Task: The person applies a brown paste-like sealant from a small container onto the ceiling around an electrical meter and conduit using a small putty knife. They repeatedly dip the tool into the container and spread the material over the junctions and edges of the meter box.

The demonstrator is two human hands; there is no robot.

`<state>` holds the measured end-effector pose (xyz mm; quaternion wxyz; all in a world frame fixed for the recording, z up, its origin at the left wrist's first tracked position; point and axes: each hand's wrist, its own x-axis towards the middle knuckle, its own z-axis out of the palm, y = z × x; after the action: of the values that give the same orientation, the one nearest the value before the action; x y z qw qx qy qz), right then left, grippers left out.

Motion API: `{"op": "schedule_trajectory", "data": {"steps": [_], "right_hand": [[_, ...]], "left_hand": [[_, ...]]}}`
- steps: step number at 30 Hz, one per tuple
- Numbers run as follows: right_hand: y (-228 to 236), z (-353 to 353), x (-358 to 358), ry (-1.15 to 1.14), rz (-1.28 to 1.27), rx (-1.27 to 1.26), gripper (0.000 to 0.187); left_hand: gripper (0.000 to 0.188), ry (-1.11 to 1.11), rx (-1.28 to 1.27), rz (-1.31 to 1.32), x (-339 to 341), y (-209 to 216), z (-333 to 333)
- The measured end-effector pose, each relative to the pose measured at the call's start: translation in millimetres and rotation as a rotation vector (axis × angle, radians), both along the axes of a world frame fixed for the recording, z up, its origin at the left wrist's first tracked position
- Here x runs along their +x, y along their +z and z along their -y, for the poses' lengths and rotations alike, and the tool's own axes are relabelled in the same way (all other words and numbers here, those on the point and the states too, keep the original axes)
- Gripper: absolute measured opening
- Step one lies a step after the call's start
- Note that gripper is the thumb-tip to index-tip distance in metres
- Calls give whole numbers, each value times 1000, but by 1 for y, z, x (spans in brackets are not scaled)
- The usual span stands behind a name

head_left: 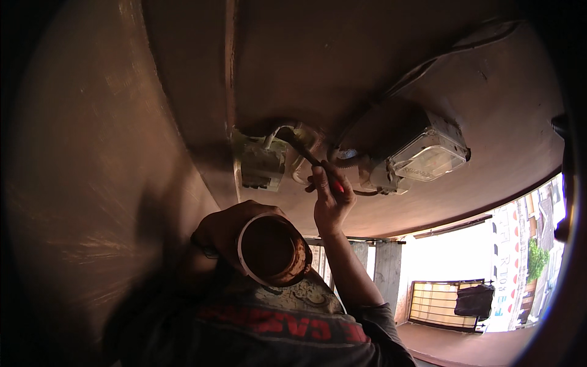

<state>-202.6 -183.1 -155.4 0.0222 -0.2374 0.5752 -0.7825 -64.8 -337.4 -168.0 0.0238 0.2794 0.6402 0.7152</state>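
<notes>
My left hand (235, 223) is wrapped round a round, open paint pot (298, 263), tilted so that its dark inside shows; brown smears mark its wall. My right hand (333, 199) is raised and closed on the handle of a paintbrush (301, 148), with a bit of red showing at the palm. The far end of the brush reaches a pale bent pipe (271, 138) beside a grubby box fitting (263, 165) on the brown surface. Shadow hides where its tip touches.
Right of my right hand, a lamp with a clear cover (431, 160) is fixed to the brown surface. A dark cable (416, 72) runs along it. A brown wall (92, 183) rises at left. At lower right is a bright opening with a barred frame (443, 303) and dark cloth.
</notes>
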Motion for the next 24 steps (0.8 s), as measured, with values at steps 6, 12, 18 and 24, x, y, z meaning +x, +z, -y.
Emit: {"op": "schedule_trajectory", "data": {"steps": [6, 12, 18, 24], "right_hand": [[19, -13, -7, -99, -307, 478, 23], [42, -17, -15, -129, -623, 791, 19], [26, -11, -14, -40, -601, 726, 13], [-3, -10, -8, -98, -484, 497, 15]], "left_hand": [[89, 23, -8, 6, 1, 12, -9], [79, -120, 48, 78, -2, 14, -8], [69, -118, 275, 126, 2, 0, -20], [66, -87, 224, 125, 0, 10, -24]]}}
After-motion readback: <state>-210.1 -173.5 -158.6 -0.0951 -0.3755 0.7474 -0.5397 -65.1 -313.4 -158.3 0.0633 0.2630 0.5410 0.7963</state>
